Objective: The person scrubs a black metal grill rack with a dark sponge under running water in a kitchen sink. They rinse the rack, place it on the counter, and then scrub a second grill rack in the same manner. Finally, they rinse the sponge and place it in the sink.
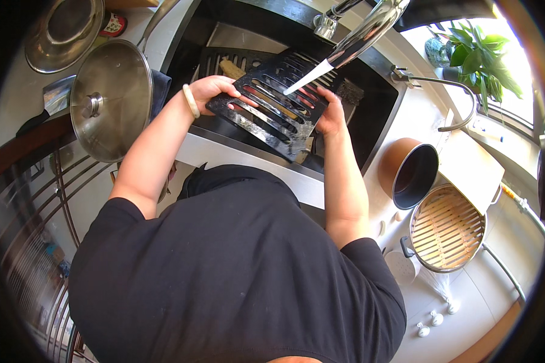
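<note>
A black slotted panel (272, 104), wet and shiny, is held tilted over the dark sink (377, 113). My left hand (213, 93), with a pale bangle at the wrist, grips its left edge. Around its right edge my right hand (331, 111) is closed, some fingers showing through the slots. Water from the chrome faucet (345, 50) runs onto the panel's slats. Behind it in the sink lie another black slotted piece (254, 56) and a yellowish sponge or cloth (231, 68). A dark, rough scouring pad (350, 92) lies to the right. The panel hides part of the sink.
A glass lid (113, 100), a metal bowl (72, 34) and a cleaver-like blade (59, 94) are at the left. On the right stand a copper-coloured pot (390, 165), a steamer with a slatted rack (485, 227) and a board (472, 163). A thin curved tap (470, 97) rises by the sink.
</note>
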The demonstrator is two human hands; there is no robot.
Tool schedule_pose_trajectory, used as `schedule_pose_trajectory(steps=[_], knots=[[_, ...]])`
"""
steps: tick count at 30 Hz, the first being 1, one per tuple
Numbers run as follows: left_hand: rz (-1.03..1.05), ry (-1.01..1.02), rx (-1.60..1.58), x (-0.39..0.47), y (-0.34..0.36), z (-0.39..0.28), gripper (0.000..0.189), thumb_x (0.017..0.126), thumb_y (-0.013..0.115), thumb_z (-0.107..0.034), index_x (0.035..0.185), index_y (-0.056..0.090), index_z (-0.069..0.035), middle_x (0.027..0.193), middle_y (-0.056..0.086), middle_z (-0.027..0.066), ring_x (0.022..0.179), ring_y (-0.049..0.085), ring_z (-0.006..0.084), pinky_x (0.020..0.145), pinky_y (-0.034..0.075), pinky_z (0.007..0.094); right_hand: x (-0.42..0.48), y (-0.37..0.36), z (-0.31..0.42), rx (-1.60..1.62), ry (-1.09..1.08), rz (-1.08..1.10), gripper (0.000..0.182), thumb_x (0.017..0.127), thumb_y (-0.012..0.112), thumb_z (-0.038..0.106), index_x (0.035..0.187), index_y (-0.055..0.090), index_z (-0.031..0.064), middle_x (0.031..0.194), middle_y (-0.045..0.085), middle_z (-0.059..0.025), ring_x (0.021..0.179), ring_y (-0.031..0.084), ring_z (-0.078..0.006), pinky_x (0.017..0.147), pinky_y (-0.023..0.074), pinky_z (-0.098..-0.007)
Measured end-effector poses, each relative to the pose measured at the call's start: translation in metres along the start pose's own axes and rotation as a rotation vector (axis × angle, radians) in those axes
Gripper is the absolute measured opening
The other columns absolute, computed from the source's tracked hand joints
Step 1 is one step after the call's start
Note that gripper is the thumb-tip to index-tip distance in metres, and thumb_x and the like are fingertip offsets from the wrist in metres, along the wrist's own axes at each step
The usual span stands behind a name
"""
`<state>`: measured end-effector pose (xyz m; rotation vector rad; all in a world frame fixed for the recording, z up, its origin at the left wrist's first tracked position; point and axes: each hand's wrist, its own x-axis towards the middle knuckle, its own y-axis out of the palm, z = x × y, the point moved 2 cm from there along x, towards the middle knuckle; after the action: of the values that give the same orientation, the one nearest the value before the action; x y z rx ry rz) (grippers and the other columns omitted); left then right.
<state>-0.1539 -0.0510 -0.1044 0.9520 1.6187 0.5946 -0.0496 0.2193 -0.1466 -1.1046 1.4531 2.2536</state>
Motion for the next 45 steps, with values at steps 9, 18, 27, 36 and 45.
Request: schedule_pose_trajectory(steps=[9,18,27,36,45], knots=[[-0.475,-0.066,1.695,0.072,-0.057,-0.056,0.045,0.088,0.052,-0.03,0.125,0.049,-0.005,0.125,0.052,0.0169,0.118,0.047,0.0315,0.1,0.035,0.0373,-0.003,-0.014,-0.049,0.308,-0.197,-0.101,0.035,0.093,0.042,0.017,0.128,0.041,0.0116,0.12,0.054,-0.0187,0.11,0.051,-0.0411,0.09,0.0455,-0.0479],[-0.44,0.124,1.842,0.114,0.024,0.046,0.06,0.093,0.034,-0.043,0.143,0.019,-0.014,0.146,0.02,0.019,0.136,0.015,0.0344,0.108,0.013,0.0526,-0.019,0.011,-0.063,0.27,-0.596,-0.359,0.033,0.093,0.042,0.013,0.126,0.041,0.0122,0.119,0.055,-0.0104,0.103,0.055,-0.0325,0.088,0.0457,-0.0529],[-0.257,0.038,2.01,0.155,0.019,0.007,0.058,0.092,0.036,-0.046,0.141,0.025,-0.019,0.149,0.014,0.0116,0.137,0.014,0.0348,0.107,0.016,0.0544,-0.083,0.038,-0.082,0.272,-0.54,-0.377,0.04,0.093,0.039,0.01,0.131,0.037,0.0227,0.127,0.048,-0.0094,0.109,0.052,-0.0354,0.092,0.0436,-0.0486],[-0.359,0.365,1.863,0.147,0.025,0.045,0.059,0.091,0.038,-0.043,0.137,0.032,-0.007,0.145,0.026,0.0141,0.132,0.027,0.0328,0.106,0.022,0.0485,-0.051,0.027,-0.077,0.289,-0.641,-0.443,0.035,0.093,0.041,0.011,0.127,0.04,0.0197,0.118,0.055,-0.0088,0.104,0.054,-0.0335,0.087,0.0464,-0.0483],[-0.847,0.514,1.602,0.124,0.023,0.069,0.057,0.092,0.041,-0.04,0.138,0.03,-0.009,0.141,0.029,0.0216,0.129,0.031,0.036,0.106,0.023,0.046,-0.054,0.03,-0.068,0.191,-0.87,-0.503,0.038,0.094,0.041,0.012,0.132,0.038,0.017,0.123,0.053,-0.0068,0.104,0.056,-0.0307,0.087,0.0479,-0.0446]])
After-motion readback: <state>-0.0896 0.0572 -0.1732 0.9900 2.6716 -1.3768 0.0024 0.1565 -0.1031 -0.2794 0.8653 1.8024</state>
